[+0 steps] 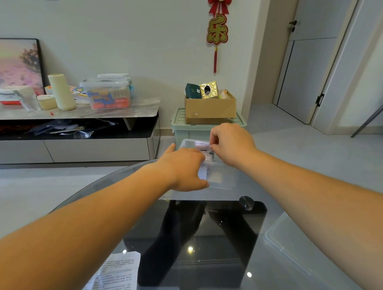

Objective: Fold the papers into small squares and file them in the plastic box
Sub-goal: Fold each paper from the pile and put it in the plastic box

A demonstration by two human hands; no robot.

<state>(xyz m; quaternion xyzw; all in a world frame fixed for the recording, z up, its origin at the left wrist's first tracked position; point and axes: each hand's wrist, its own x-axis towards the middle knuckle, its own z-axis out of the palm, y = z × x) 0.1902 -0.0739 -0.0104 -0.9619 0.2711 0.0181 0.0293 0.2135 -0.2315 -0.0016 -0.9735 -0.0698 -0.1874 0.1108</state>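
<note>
Clear box [222, 178] at twelve o'clock on glass table [281, 209], right hand [232, 145] pinching a folded paper [205, 147] in it, left hand [183, 169] at its nine o'clock side, grip too hidden to tell.

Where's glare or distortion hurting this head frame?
Head view: glass table carries dark reflections plus bright light spots; wide lens tilts and bows the door; clear plastic box is low-contrast, though the folded paper in the right hand grip reads sharp.

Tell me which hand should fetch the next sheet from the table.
Left hand, probably. The printed sheets lie at the near-left of the table, just beside the left forearm, while the right hand pinches a folded paper in the plastic box.
</note>
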